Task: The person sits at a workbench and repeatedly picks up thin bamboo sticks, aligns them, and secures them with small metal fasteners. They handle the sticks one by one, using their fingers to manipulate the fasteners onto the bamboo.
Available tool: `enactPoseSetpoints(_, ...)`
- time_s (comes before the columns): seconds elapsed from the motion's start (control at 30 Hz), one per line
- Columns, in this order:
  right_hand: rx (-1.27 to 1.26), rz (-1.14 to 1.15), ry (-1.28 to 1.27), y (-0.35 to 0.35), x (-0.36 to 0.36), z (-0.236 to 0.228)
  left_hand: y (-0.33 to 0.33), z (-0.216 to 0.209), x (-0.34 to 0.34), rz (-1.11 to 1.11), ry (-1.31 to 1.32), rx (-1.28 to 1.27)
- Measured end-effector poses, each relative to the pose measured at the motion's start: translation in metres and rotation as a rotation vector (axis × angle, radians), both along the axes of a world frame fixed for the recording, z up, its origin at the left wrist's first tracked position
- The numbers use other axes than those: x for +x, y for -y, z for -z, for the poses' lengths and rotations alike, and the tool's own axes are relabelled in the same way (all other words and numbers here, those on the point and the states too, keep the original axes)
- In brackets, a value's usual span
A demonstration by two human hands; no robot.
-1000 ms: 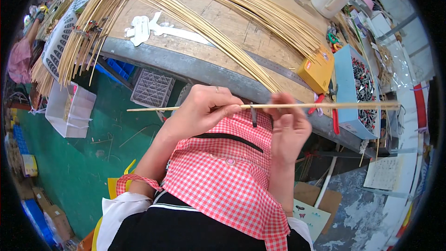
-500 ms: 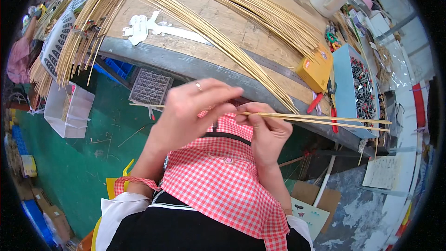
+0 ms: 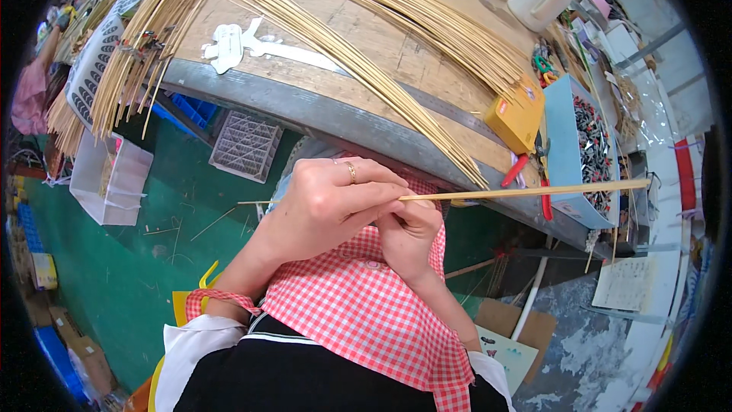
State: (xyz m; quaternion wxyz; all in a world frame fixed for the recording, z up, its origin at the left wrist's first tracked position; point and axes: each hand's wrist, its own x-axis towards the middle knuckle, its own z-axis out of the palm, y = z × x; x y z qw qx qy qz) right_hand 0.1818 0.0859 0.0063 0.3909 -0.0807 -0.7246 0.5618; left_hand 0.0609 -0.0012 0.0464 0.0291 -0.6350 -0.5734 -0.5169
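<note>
Thin bamboo strips (image 3: 526, 192) lie nearly level across my front, held close together, with their long end out past the bench on the right. My left hand (image 3: 324, 202), with a ring on one finger, pinches them near the middle. Right beside it, my right hand (image 3: 409, 240) has its thumb and fingers closed on the same strips. A short end shows to the left of my left hand. Both hands are above my red-checked apron (image 3: 347, 297), and the fingertips partly cover each other.
Two bundles of bamboo strips lie on the wooden bench (image 3: 381, 53), beside a metal ruler (image 3: 450, 111). At its right stand a yellow box (image 3: 518, 118), red-handled pliers (image 3: 546, 197) and a light blue box (image 3: 560, 152) of small clips. White bins (image 3: 110, 183) are at left.
The strips, spread apart at their right end before, now lie together. My left hand has moved right and down against my right hand, which has shifted left and lower.
</note>
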Motion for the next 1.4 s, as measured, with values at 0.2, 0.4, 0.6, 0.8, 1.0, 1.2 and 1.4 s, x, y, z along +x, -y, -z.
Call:
enactPoseSetpoints(0.2, 0.093, 0.006, 0.275, -0.04, 0.019, -0.046, 0.004, -0.001, -0.002, -0.175, -0.056, -0.043)
enactPoseSetpoints(0.4, -0.115, 0.067, -0.149, -0.057, 0.041, -0.064, 0.004, 0.003, -0.003, -0.076, -0.109, -0.142)
enactPoseSetpoints(0.6, -0.176, 0.085, -0.154, -0.054, 0.039, -0.05, 0.0, 0.01, -0.014, 0.039, 0.048, -0.203)
enactPoseSetpoints(0.8, -0.053, -0.001, -0.163, -0.04, 0.03, -0.048, -0.01, 0.005, -0.005, 0.277, 0.457, -0.291)
enactPoseSetpoints(1.0, 0.079, -0.124, -0.14, -0.048, 0.034, -0.057, -0.011, 0.006, -0.003, 0.345, 0.612, -0.313)
enactPoseSetpoints(1.2, 0.163, -0.152, -0.138, -0.052, 0.043, -0.058, -0.014, 0.011, -0.002, 0.418, 0.669, -0.296)
enactPoseSetpoints(1.4, 0.383, 0.15, 0.186, -0.117, 0.082, -0.08, -0.008, 0.008, -0.002, 0.159, 0.504, -0.218)
